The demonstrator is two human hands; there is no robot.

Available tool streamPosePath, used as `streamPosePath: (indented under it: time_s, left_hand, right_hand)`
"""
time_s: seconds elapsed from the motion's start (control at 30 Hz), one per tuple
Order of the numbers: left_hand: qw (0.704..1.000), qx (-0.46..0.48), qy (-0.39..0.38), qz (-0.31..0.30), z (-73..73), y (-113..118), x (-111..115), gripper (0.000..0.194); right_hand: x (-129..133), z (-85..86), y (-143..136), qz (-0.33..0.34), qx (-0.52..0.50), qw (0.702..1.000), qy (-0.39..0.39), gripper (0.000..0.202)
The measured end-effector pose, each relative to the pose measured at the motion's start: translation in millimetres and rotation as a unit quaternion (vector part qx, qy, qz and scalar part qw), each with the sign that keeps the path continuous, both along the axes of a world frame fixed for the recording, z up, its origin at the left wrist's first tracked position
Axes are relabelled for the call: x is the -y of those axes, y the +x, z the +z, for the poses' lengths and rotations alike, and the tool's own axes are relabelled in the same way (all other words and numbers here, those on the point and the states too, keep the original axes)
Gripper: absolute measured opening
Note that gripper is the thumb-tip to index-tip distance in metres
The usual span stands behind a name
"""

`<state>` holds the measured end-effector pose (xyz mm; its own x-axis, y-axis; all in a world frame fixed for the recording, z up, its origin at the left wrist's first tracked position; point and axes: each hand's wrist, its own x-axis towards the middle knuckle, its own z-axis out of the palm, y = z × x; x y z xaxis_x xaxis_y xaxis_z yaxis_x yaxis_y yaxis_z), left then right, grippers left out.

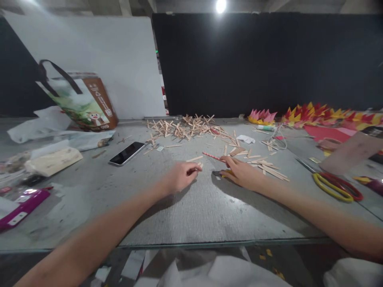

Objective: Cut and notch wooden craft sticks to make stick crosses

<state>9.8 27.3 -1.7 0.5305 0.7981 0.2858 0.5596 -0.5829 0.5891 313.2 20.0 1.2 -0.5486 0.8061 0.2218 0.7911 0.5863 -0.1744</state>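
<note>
My left hand (186,176), a little blurred, is closed with the thumb and index finger brought together. Short wooden craft sticks (195,158) lie right at its fingertips, and whether one is pinched there is hidden. To the right, my right hand (243,172) rests low on the table with its fingers curled over a yellow tool with a dark grey tip (216,173). Most of that tool is hidden under the hand. A red-and-white striped stick (212,156) lies slanted, its near end touching my right index finger.
A heap of craft sticks (179,129) spreads across the back, with more sticks (271,169) by my right hand. A phone (128,153) and a carrier bag (86,103) are left. Scissors (336,185), a tape roll (330,143) and red-yellow paper crowns (317,114) lie right.
</note>
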Motion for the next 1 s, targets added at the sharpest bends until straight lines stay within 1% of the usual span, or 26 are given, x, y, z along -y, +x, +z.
streamPosePath:
  time_s: [0.07,0.13,0.2,0.27,0.37,0.5,0.6,0.73,0.87,1.0]
  left_hand:
    - [0.999,-0.032,0.020,-0.028,-4.2,3.8,2.4,0.021]
    - [0.995,-0.073,0.039,-0.055,-7.6,6.3,4.4,0.020]
    - [0.991,-0.102,0.045,-0.074,-9.7,7.5,6.0,0.022]
    - [0.988,-0.116,0.048,-0.084,-10.5,7.3,6.7,0.024]
    - [0.988,-0.112,0.057,-0.087,-9.4,4.8,5.4,0.029]
    - [0.990,-0.079,0.082,-0.078,-4.9,-3.1,0.0,0.032]
    - [0.988,-0.089,0.072,-0.100,-2.9,-8.7,-3.8,0.031]
    - [0.986,-0.106,0.054,-0.113,-5.2,-8.7,-4.9,0.031]
    - [0.985,-0.106,0.067,-0.120,-8.3,-4.7,-4.1,0.033]
    - [0.982,-0.123,0.075,-0.125,-11.4,-3.0,-4.9,0.039]
  right_hand:
    - [-8.0,-2.8,2.7,-0.023,-0.013,0.999,0.031,0.041]
    - [-18.4,-6.6,7.4,-0.052,-0.027,0.998,0.034,0.036]
    - [-29.4,-10.7,12.8,-0.066,-0.068,0.995,-0.010,0.033]
    - [-38.8,-13.7,17.6,-0.078,-0.084,0.993,-0.030,0.034]
    - [-47.6,-14.3,24.0,-0.095,-0.096,0.990,-0.051,0.029]
    - [-51.2,-10.4,32.4,-0.095,-0.102,0.988,-0.073,0.027]
    - [-50.4,-8.8,35.1,-0.104,-0.098,0.987,-0.070,0.027]
    - [-47.7,-11.3,30.6,-0.118,-0.093,0.987,-0.053,0.028]
    - [-47.5,-16.8,25.8,-0.115,-0.084,0.989,-0.048,0.024]
    - [-49.4,-21.7,26.7,-0.116,-0.087,0.989,-0.038,0.021]
